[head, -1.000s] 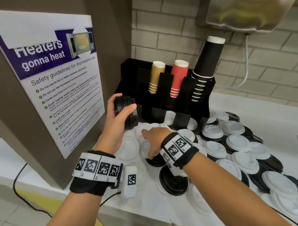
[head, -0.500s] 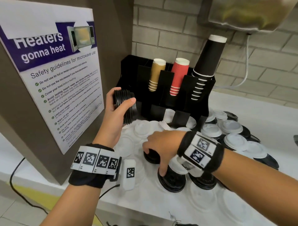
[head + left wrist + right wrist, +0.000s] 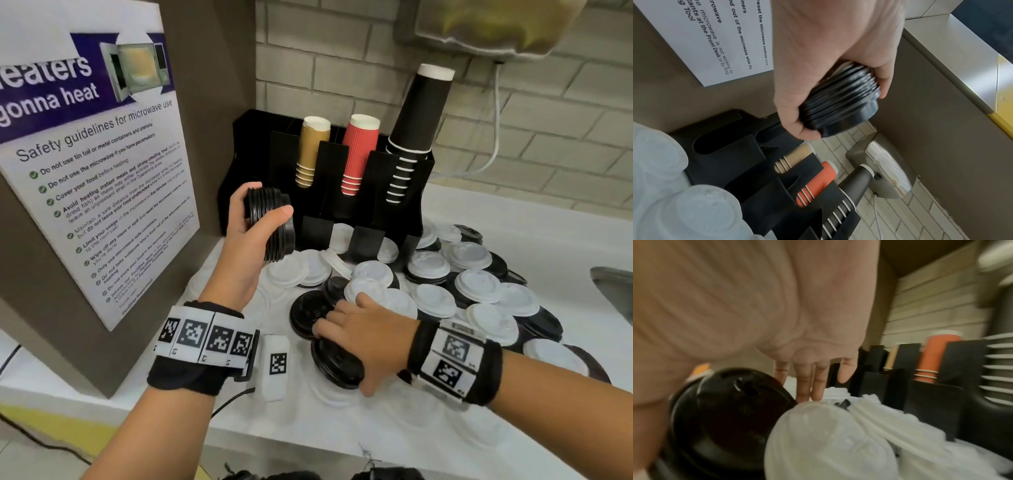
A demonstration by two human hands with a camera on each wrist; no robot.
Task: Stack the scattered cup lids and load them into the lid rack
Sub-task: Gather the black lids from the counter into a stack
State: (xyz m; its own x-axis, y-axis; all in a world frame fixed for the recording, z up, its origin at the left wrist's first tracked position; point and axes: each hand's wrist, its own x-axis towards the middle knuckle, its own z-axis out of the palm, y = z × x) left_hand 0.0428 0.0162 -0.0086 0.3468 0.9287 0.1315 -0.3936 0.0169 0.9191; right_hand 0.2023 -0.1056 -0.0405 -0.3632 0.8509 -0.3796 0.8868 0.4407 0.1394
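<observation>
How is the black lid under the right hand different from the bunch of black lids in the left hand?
The black lid under the right hand is a single lid lying flat on the counter; the stack of black lids is many nested together, raised in the air and tipped on its side. The left hand grips the stack with curled fingers; the right hand's fingers spread over the single lid. Both are black and round.

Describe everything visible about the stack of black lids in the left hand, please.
The stack of black lids is a nested pile of round, ribbed lids that look like glossy plastic. It lies tilted on its side, off the counter, in front of the black rack, near its left end. The left hand grips it, thumb across the front, fingers behind. In the left wrist view the rims sit closely packed; their count cannot be told.
</observation>
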